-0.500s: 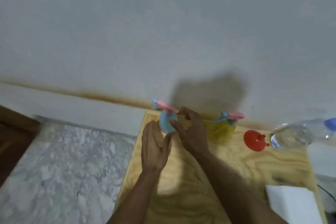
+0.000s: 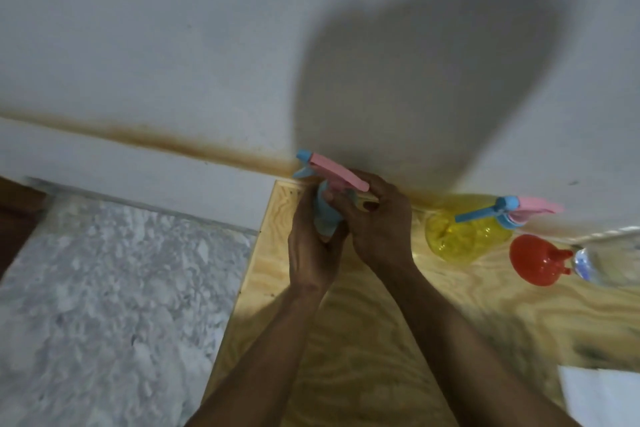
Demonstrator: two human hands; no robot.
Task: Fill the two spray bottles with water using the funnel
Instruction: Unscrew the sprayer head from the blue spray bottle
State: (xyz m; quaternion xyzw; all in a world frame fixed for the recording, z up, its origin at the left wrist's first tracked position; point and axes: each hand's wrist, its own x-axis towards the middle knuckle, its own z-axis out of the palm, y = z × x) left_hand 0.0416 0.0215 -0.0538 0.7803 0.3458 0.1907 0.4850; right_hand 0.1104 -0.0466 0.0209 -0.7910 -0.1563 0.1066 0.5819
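A plywood table (image 2: 363, 340) carries a yellow spray bottle (image 2: 464, 236), red funnel (image 2: 535, 260) and clear water bottle (image 2: 609, 262).

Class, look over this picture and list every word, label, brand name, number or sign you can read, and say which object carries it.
None can be read.
Blue spray bottle, held in both hands: no print shows.
Yellow spray bottle: no label shows.
Red funnel: plain.
Clear water bottle: too blurred to tell whether it carries any text.
White object at the lower right: blank where it shows.
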